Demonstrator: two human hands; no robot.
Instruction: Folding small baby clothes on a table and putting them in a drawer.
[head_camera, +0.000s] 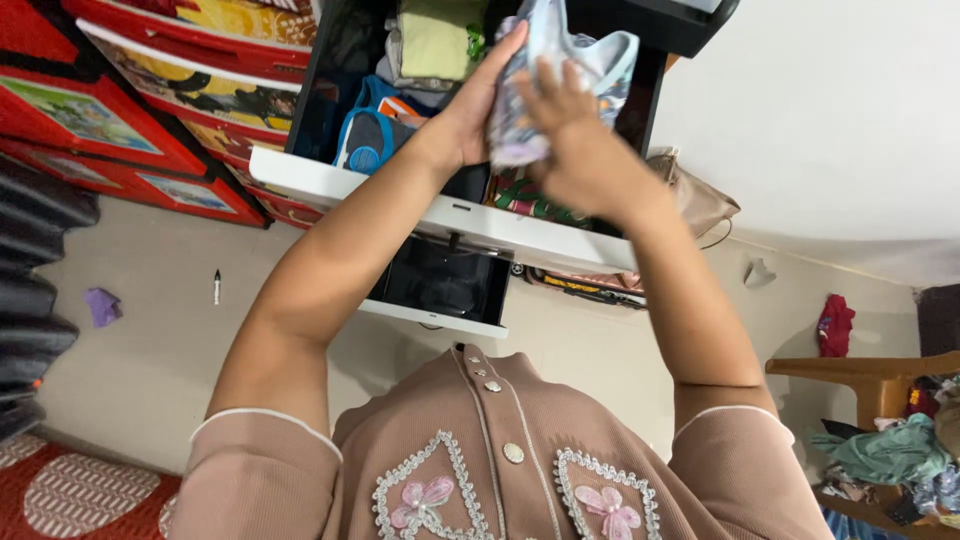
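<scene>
Head view: I saw both hands, left hand (470, 115) and right hand (580, 150), clamped on a folded garment (545, 60), not yet inside the open drawer (400, 195).

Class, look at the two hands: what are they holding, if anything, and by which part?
Both hands, left and right, hold a folded pale patterned garment by its lower end, pressed between them.

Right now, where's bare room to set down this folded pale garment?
The open white drawer is packed with folded clothes. Both hands, left hand and right hand, hold the pale patterned garment. The beige floor between the small pen and purple scrap lies bare.
</scene>
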